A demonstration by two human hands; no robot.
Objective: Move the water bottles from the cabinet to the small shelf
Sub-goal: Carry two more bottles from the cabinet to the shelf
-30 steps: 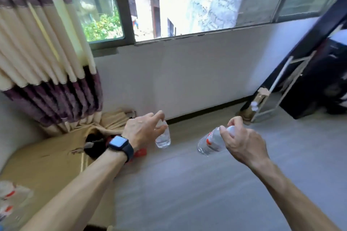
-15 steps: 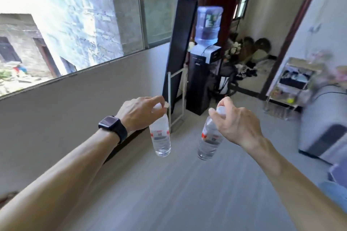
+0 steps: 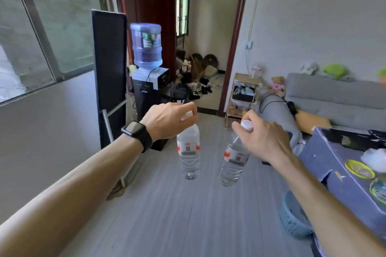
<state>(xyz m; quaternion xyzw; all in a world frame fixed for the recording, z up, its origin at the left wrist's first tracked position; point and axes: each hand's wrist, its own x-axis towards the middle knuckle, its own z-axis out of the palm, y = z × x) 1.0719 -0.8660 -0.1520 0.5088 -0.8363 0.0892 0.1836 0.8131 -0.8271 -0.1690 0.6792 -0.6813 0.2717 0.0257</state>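
My left hand (image 3: pixel 167 120), with a dark watch on its wrist, grips the white cap of a clear water bottle (image 3: pixel 189 152) that hangs upright over the grey floor. My right hand (image 3: pixel 263 140) holds a second clear water bottle (image 3: pixel 234 162) by its cap, tilted slightly with its base toward the left. Both bottles carry red and white labels. A small wooden shelf (image 3: pixel 243 94) with several items on it stands against the far wall beside the doorway, well beyond both hands. The cabinet is not in view.
A black panel (image 3: pixel 109 64) leans on the left wall under the window. A water dispenser (image 3: pixel 147 73) stands behind it. A grey sofa (image 3: pixel 334 98) lies at the right, a purple table (image 3: pixel 342 165) nearer, and a blue basket (image 3: pixel 292 221) on the floor below it.
The view has swung right from the window and curtain to the room with the dispenser and shelf. Both hands keep their bottles, which now hang nearly upright and closer to the shelf.
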